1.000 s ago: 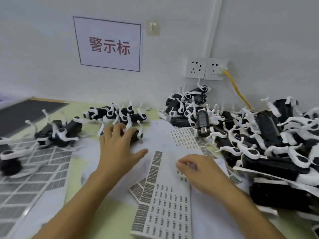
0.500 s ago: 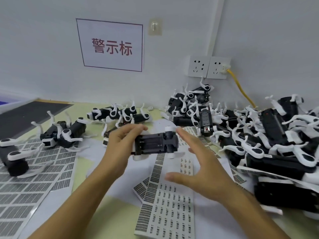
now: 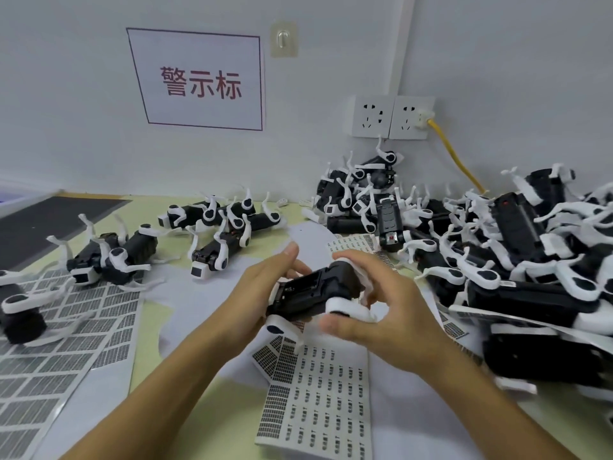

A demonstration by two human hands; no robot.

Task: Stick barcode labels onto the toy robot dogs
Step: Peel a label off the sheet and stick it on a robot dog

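A black-and-white toy robot dog (image 3: 315, 293) is held belly-up above the table, in the middle of the view. My left hand (image 3: 265, 290) grips its left end, thumb on the near side and fingers behind. My right hand (image 3: 381, 307) curls round its right end, over the white legs. Beneath them lies a sheet of small barcode labels (image 3: 318, 393). Whether a label sits on a fingertip is too small to tell.
A big heap of toy dogs (image 3: 497, 260) fills the right side up to the wall sockets (image 3: 391, 117) and yellow cable (image 3: 454, 157). A few dogs (image 3: 215, 234) lie left of centre. A larger label sheet (image 3: 66, 327) covers the left. A dark mat (image 3: 39, 220) lies far left.
My left hand lifted a dog from the table and brought it towards me. My right hand left the label sheet and closed round the dog's right end.
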